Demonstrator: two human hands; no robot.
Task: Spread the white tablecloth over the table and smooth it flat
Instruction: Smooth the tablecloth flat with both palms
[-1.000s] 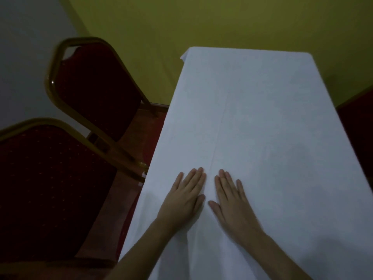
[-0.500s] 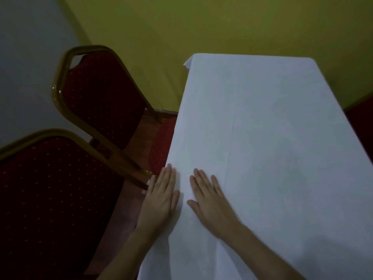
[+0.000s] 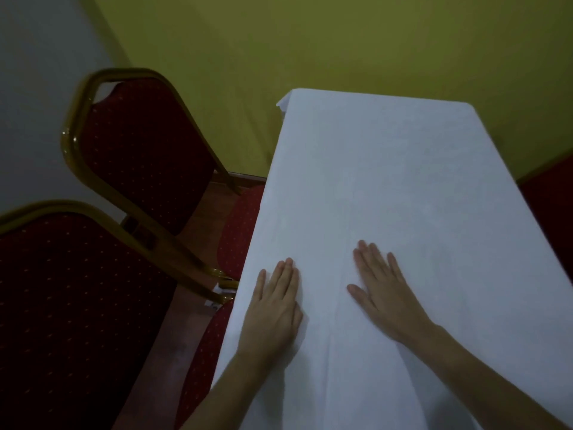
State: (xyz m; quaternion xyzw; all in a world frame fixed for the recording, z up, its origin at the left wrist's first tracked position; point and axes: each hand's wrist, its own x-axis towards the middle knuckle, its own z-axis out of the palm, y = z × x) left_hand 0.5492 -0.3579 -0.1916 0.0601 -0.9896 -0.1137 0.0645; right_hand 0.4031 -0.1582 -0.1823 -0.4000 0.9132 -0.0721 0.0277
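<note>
Tablecloth is laid over the table; left hand and right hand are pressed flat on it, fingers straight, palms down, nothing gripped, hands set apart.

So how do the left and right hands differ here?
The left hand lies at the left edge of the cloth; the right hand lies nearer its middle. The left hand's fingers are together; the right hand's are spread, thumb out. The right hand reaches farther up than the left. Both lie flat, palm down, on the cloth.
</note>
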